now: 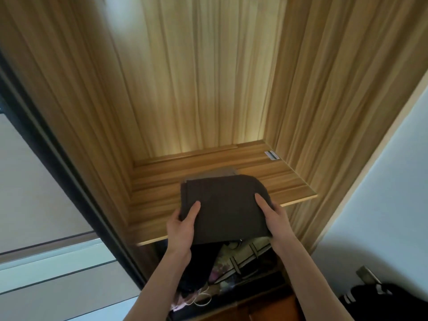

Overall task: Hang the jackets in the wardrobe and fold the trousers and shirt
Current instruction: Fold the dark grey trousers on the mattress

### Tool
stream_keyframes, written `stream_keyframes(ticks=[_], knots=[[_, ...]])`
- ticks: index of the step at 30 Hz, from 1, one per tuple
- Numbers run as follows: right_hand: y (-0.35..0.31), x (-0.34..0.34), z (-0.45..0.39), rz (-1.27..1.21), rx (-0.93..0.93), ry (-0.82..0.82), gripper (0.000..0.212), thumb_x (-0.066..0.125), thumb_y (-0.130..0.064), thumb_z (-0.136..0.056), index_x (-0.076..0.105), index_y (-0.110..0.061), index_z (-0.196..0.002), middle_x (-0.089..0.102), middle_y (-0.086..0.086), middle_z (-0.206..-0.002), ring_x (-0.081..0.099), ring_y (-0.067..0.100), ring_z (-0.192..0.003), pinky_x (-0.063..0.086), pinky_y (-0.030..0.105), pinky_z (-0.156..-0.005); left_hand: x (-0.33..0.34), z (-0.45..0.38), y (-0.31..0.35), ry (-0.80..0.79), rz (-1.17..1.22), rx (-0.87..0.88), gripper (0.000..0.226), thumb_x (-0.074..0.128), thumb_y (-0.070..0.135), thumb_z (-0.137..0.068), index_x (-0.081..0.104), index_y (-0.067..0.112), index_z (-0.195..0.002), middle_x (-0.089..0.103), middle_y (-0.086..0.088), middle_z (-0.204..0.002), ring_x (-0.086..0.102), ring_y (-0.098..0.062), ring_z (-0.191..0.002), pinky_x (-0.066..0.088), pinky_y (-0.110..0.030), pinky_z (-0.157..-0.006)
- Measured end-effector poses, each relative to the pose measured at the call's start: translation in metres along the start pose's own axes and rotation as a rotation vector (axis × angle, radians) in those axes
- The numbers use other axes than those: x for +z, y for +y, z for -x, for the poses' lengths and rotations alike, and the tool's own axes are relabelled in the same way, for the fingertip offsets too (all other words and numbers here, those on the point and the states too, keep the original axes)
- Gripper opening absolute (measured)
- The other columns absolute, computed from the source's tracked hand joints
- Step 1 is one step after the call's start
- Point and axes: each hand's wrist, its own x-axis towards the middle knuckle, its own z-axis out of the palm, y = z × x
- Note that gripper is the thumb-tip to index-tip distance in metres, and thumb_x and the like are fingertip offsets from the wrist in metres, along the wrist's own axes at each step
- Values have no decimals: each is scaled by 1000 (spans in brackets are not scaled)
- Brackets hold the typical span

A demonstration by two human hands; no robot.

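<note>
Both hands hold one folded dark brown garment (222, 209), a flat rectangular bundle of matte fabric. From the head camera, the left hand (183, 225) has its grip curled round the near left edge, thumb on top and fingers hidden underneath. The right hand (272, 215) has its grip on the near right edge in the same way, thumb lying along the upper surface. Whether this bundle is the trousers or the shirt cannot be told.

It sits partly on the light striped wooden shelf (266, 174) inside the wooden wardrobe (201, 77), its near end overhanging the shelf's front lip. Under its far edge shows a sliver of a folded grey-tan cloth (223, 171), lying flat on the shelf. Near the shelf's far right corner lies a small white sticker with a dark stripe (271, 155); any writing on it is too small to read.

Below the shelf, pale patterned fabric with dark bands (243, 253) fills the lower compartment. At the lower right, against the white wall (382, 193), sits a black bag with white stripes (379, 297). A dark door frame (58, 163) runs along the left.
</note>
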Motion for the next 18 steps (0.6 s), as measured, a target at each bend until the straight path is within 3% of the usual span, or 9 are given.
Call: stream_keyframes(ticks=[3, 7, 11, 14, 16, 18], knots=[[-9, 13, -24, 22, -2, -27, 41, 80, -48, -88, 73, -19, -117, 82, -1, -101, 79, 18, -88, 63, 29, -64, 4, -24, 5, 23, 10, -3, 43, 86, 40, -83, 73, 18, -118, 81, -1, -103, 78, -23, -95, 64, -44, -88], [-21, 26, -62, 69, -10, -45, 38, 81, -47, -87, 75, -19, -113, 82, -6, -95, 78, 12, -85, 61, 24, -63, 13, -51, 8, 55, -1, 15, 32, 82, 45, -87, 70, 28, -111, 81, 5, -101, 78, -16, -90, 63, -28, -72], [-24, 35, -108, 138, -9, -111, 47, 79, -52, -88, 74, -19, -120, 81, -3, -106, 77, 20, -100, 62, 41, -92, 25, -82, 7, 97, -59, 62, 27, 74, 44, -94, 64, 32, -116, 73, 6, -112, 70, -16, -103, 57, -34, -92], [-24, 39, -140, 184, -6, -148, 43, 77, -53, -90, 74, -22, -119, 81, -2, -107, 77, 21, -101, 61, 45, -96, 32, -106, 3, 122, -118, 103, 25, 70, 42, -97, 61, 33, -119, 69, 11, -110, 67, -11, -100, 55, -26, -82], [-22, 41, -161, 224, -15, -169, 43, 75, -53, -92, 74, -22, -120, 80, -1, -108, 77, 19, -98, 63, 42, -92, 37, -122, -1, 122, -158, 121, 23, 70, 40, -98, 61, 31, -118, 70, 10, -109, 67, -10, -99, 56, -24, -80], [-21, 45, -176, 255, -4, -173, 40, 74, -53, -93, 74, -22, -118, 80, -2, -105, 78, 15, -89, 64, 31, -76, 40, -136, -6, 143, -206, 125, 21, 71, 38, -97, 61, 30, -114, 69, 10, -107, 67, -8, -95, 54, -21, -73]])
